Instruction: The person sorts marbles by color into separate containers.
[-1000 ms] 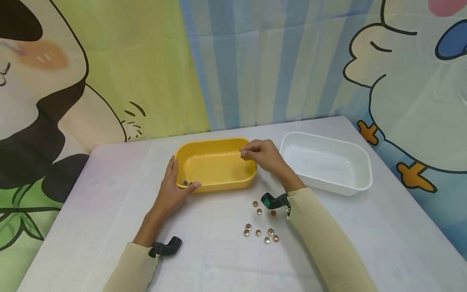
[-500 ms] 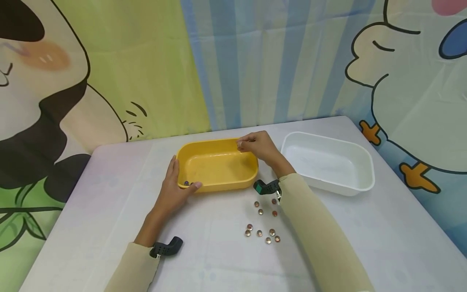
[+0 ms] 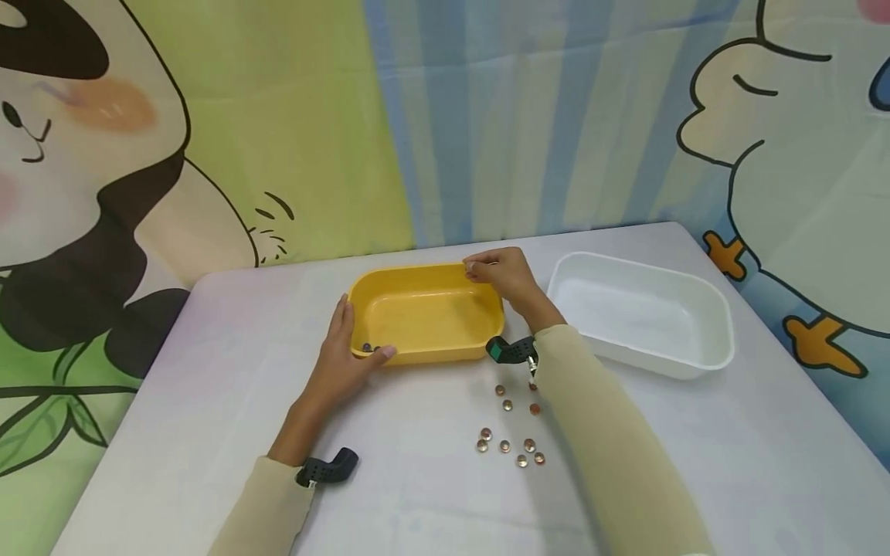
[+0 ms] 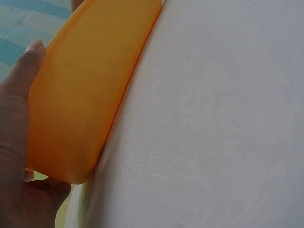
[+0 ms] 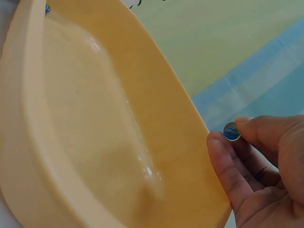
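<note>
Between thumb and fingertips, my right hand (image 3: 511, 278) pinches a clear glass marble (image 5: 232, 131) with a blue swirl, at the far right corner of the yellow tub (image 3: 424, 357). In the right wrist view, its fingers lie against the tub's outer rim. My left hand (image 3: 341, 367) grips the tub's left end, thumb over the front rim and fingers along the outer side. Small dark marbles (image 3: 366, 347) lie inside the tub's front left corner, partly behind the left thumb. Several coppery, glassy round marbles (image 3: 504, 446) are scattered on the table in front.
A white tub (image 3: 709, 363) stands right of the yellow one, beyond my right forearm. Both stand on a white-covered table (image 3: 208, 371). A printed cloth (image 3: 487, 116) with cartoon animals hangs behind the table's back edge. My right sleeve (image 3: 612, 440) passes beside the loose marbles.
My right hand has moved back from the tub's right side to its far corner, still pinching the marble. The left hand keeps its grip. The head view has shifted slightly.
</note>
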`<state>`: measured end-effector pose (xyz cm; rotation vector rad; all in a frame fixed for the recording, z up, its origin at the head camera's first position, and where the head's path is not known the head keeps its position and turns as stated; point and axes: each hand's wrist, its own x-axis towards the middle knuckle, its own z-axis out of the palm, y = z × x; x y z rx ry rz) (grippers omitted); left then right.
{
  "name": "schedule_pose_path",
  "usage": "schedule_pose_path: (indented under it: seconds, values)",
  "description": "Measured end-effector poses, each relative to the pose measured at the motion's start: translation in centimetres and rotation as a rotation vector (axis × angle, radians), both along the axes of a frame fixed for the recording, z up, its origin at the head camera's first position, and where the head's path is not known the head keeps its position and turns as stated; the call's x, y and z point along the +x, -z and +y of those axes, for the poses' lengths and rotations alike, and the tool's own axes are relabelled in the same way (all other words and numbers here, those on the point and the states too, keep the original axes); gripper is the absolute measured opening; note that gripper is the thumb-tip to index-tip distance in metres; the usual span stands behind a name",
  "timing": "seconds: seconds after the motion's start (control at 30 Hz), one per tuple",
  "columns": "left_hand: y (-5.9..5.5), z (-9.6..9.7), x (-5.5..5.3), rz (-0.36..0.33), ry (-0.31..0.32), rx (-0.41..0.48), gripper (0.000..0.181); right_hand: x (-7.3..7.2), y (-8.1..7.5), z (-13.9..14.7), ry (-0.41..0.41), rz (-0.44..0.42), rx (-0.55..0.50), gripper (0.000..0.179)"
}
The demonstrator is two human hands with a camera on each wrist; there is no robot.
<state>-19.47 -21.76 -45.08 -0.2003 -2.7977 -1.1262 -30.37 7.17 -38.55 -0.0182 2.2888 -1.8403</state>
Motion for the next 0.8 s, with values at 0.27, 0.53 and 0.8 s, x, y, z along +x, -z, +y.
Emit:
schedule_pose_path:
  seconds: [0.27,0.53,0.8]
  values:
    - [0.05,0.00,0.03,0.011,0.006,-0.007,0.113,-0.01,0.02,-0.51,0.036,0.018,0.011,0.019]
    - [0.21,-0.09,0.16,0.008,0.007,0.009,0.113,0.17,-0.09,-0.72,0.025,0.034,0.032,0.018]
    - [0.25,-0.13,0.03,0.017,0.012,0.019,0.113,0.77,-0.31,-0.16,0.001,0.150,0.095,0.021]
